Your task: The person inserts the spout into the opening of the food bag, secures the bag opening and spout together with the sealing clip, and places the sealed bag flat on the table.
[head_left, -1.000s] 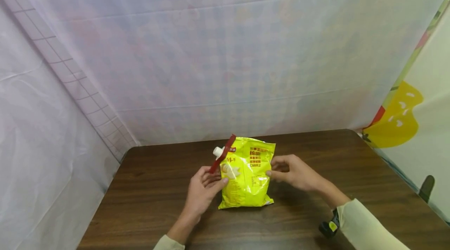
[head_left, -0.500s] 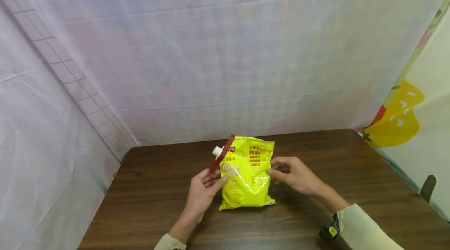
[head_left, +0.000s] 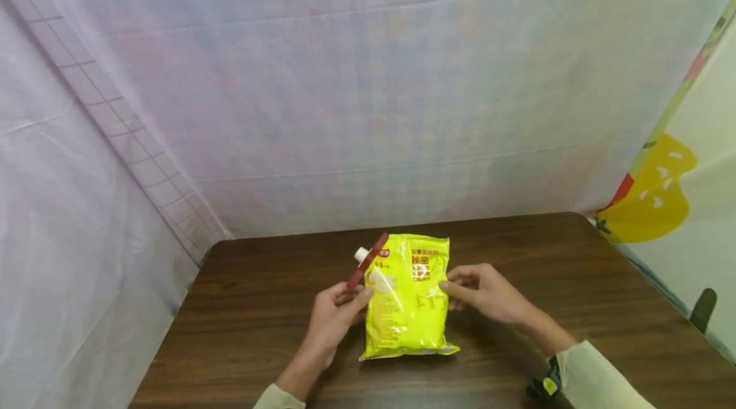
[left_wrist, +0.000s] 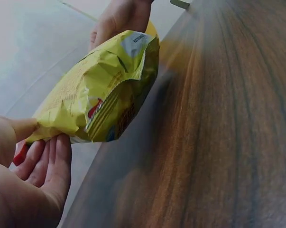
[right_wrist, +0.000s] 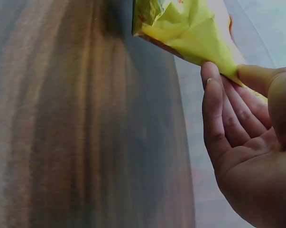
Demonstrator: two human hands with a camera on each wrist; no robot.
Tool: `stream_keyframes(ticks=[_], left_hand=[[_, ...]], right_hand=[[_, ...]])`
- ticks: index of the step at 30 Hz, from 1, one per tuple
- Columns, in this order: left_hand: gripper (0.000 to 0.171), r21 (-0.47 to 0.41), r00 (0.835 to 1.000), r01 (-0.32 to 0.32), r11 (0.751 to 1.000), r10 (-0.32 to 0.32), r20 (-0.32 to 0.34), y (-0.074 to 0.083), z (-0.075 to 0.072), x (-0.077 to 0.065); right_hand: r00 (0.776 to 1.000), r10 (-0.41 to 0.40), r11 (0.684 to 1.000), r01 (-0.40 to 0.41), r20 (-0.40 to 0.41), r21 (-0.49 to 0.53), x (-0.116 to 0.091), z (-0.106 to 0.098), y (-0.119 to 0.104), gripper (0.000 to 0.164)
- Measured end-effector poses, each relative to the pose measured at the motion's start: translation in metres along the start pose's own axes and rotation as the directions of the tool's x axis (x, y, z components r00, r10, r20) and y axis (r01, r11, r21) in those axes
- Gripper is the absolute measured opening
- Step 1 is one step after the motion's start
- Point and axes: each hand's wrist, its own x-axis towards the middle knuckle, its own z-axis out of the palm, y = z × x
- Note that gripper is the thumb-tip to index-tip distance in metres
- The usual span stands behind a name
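Observation:
A shiny yellow chip bag [head_left: 405, 307] stands nearly upright between both hands over the table, its printed side facing the head view. Across its upper left corner runs a red bag clip [head_left: 368, 260] with a white spout cap [head_left: 361, 254]. My left hand [head_left: 335, 319] pinches the bag's left edge just below the clip, thumb in front and fingers behind. On the opposite edge, my right hand [head_left: 491, 294] pinches the bag between thumb and fingers. In the left wrist view, the bag's crimped end [left_wrist: 116, 95] hangs close over the tabletop.
The dark wood-grain table [head_left: 259, 313] spreads beneath both hands. Behind it hangs a pale checked curtain [head_left: 368, 108], with a white sheet [head_left: 69, 236] at left. A black wrist device [head_left: 543, 386] sits by the right sleeve [head_left: 600, 377].
The bag has come slightly lower and its front has turned more squarely to the head view. My right hand has dropped a little with it. Both hands keep their hold.

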Motion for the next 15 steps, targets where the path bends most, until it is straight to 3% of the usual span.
stream_keyframes(ticks=[15], left_hand=[[0.046, -0.076, 0.989, 0.102, 0.992, -0.093, 0.120, -0.014, -0.006, -0.004]], right_hand=[[0.992, 0.099, 0.994, -0.103, 0.081, 0.039, 0.000, 0.004, 0.013, 0.036]])
